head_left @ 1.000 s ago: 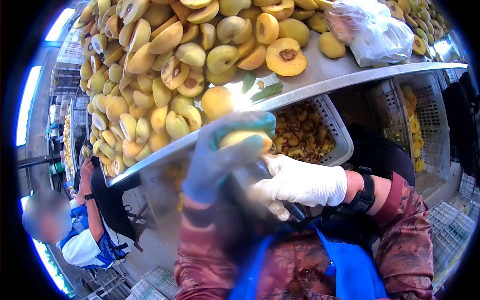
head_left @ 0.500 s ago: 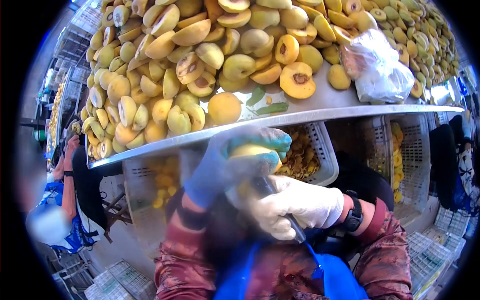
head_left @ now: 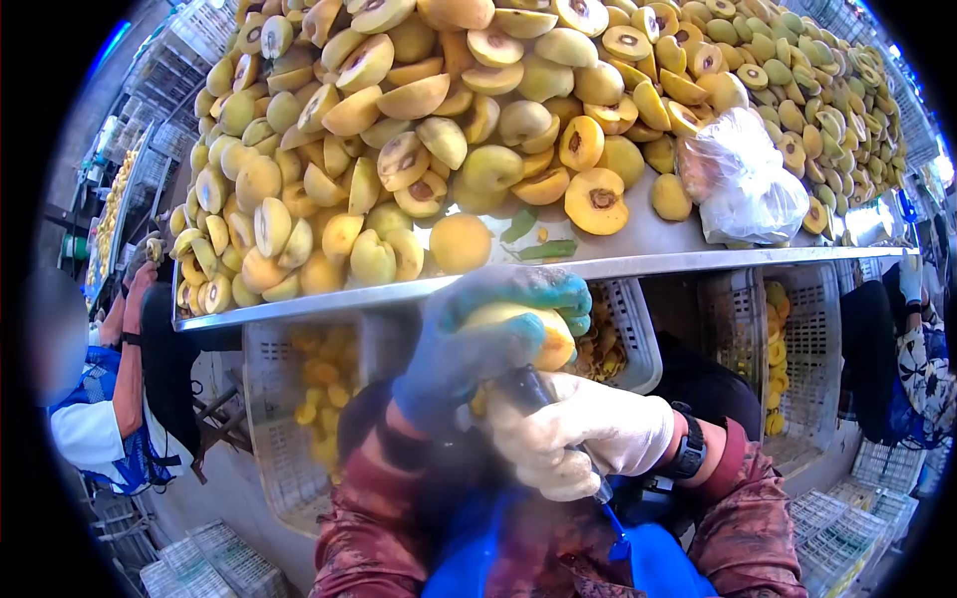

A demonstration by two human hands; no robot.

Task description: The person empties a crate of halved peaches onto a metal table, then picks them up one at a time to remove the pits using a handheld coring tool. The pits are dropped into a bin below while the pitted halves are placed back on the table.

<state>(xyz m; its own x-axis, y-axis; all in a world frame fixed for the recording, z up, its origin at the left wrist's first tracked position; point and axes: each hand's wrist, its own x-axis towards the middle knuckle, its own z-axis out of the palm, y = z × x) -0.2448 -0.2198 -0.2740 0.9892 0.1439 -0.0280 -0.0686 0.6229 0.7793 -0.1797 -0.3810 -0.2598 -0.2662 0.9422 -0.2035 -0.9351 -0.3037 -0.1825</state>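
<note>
My left hand (head_left: 461, 324), in a blue and teal glove, has its fingers wrapped round a yellow peach half (head_left: 555, 341). Just below it, my right hand (head_left: 610, 431), in a white knitted glove, grips a dark-handled tool (head_left: 524, 387) with a blue cord at its lower end. The tool's upper end meets the underside of the left hand, and its working tip is hidden. Beyond both hands, halved peaches (head_left: 488, 169) lie heaped on a metal table (head_left: 598, 267). One whole-looking yellow piece (head_left: 461, 243) sits near the rim.
A knotted plastic bag (head_left: 753, 184) and green leaves (head_left: 546, 249) lie on the table. Below its edge stand a crate of scraps (head_left: 646, 349), a left crate (head_left: 274, 419) with yellow pieces and a right crate (head_left: 812, 369). Other people work at the left (head_left: 95, 429) and right.
The view has shifted, so the table sits lower in the picture. Both hands stay together, the left still round the peach half and the right still on the tool.
</note>
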